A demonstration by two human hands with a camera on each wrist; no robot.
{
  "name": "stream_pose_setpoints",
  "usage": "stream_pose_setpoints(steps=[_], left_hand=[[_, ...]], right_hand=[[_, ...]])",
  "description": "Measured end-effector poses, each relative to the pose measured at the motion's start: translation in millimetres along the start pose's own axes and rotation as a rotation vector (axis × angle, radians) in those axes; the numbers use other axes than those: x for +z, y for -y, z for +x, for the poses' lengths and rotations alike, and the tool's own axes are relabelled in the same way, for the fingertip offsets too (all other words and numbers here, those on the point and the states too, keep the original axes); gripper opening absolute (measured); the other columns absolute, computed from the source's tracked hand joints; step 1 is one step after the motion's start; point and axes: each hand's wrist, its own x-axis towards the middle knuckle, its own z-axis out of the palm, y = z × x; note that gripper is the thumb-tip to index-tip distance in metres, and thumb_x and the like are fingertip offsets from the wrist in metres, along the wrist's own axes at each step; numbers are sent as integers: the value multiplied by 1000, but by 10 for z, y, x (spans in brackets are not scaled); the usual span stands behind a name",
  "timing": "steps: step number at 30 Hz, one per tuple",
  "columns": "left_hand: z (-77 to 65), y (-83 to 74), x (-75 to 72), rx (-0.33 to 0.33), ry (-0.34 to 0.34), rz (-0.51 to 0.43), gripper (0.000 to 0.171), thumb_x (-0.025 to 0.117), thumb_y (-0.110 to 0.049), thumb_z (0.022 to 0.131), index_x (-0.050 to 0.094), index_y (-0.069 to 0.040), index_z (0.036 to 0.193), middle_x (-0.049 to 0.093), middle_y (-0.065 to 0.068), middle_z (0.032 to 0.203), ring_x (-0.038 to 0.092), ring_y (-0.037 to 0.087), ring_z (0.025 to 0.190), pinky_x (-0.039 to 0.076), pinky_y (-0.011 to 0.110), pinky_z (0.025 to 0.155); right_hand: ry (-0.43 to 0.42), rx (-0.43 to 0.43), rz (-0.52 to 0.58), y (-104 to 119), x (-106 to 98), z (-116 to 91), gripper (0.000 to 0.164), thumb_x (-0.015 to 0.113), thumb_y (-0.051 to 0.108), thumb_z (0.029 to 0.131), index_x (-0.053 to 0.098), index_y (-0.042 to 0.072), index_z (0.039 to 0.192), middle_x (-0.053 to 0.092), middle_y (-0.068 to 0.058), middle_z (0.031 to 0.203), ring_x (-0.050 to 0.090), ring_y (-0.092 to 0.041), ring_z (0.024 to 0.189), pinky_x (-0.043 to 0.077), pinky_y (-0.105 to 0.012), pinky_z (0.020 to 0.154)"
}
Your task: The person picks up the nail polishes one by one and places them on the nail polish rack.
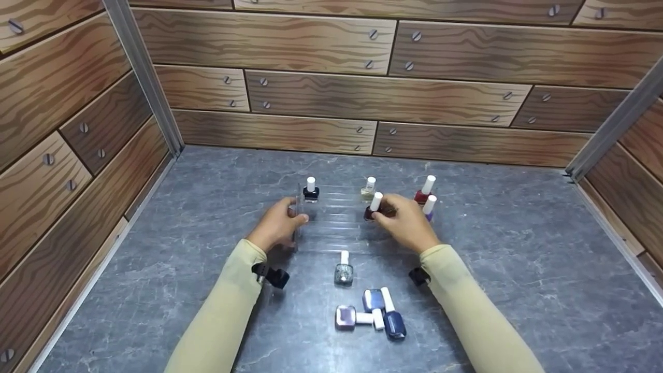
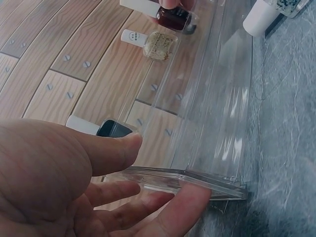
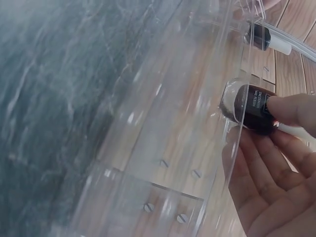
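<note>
A clear stepped display rack (image 1: 336, 234) stands on the grey table. My left hand (image 1: 278, 223) grips its left side panel, with the thumb inside and fingers along the outer face. In my right hand (image 1: 409, 223), thumb and fingers pinch a dark red nail polish bottle (image 3: 254, 108), white cap up, over a middle step. Behind it on the rack is a gold-glitter nail polish bottle (image 2: 160, 46). A black nail polish bottle (image 1: 311, 194) stands at the rack's back left. Beyond my right hand are a red nail polish bottle (image 1: 422, 196) and a purple one (image 1: 429, 213), partly hidden.
In front of the rack, a silver-glitter nail polish bottle (image 1: 344, 274) lies on the table. Nearer are a violet bottle (image 1: 345, 317), a blue bottle (image 1: 373, 299) and a navy bottle (image 1: 395, 325), lying close together. Wood-patterned walls (image 1: 316, 93) enclose the table's back and sides.
</note>
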Motion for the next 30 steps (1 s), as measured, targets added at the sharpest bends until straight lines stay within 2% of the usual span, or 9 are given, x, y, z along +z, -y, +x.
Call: stream_pose_setpoints(steps=[10,19,30], left_hand=[[-14,-11,-10,8,0,-5,57,66,-16,102,44,-3,153,59,24,124,65,37,100,64,36,53],[-8,-7,-2,2,12,-6,57,66,-16,102,43,-4,153,60,24,125,66,37,98,63,36,52],[5,12,-16,-1,18,-22,57,66,-16,102,43,-4,153,59,21,120,65,35,96,63,35,53]], right_hand=[[24,-5,5,-22,19,-3,11,76,4,91,76,5,103,77,-9,102,72,-25,92,61,-46,88],[19,32,55,-37,49,-12,17,77,5,91,76,4,108,77,-9,104,73,-23,93,62,-43,88],[41,73,103,-3,-50,-8,20,76,6,92,72,1,111,75,-11,107,73,-26,98,62,-40,91]])
